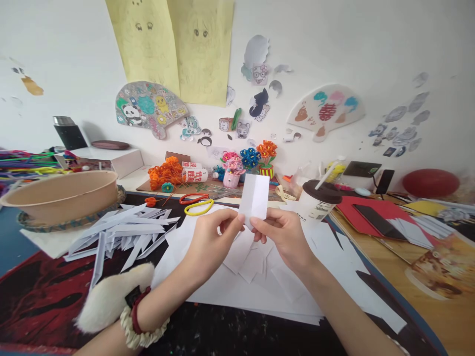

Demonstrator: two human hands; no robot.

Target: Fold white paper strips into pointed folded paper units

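A small rectangular piece of white paper (256,195) stands upright between my hands, with a crease running down its middle. My left hand (218,230) pinches its lower left corner between thumb and fingers. At the lower right corner, my right hand (284,232) grips it the same way, thumb in front. Below them, several small white paper pieces (252,264) lie loosely on larger white sheets (218,291). To the left is a heap of folded white paper strips (126,230).
A beige basin (59,195) stands at the left. Yellow-handled (199,207) and red-handled tools lie behind the sheets. A lidded cup with a straw (319,198) is at the right. Pipe-cleaner flowers (250,158) stand along the wall. A fluffy white object (115,296) lies by my left forearm.
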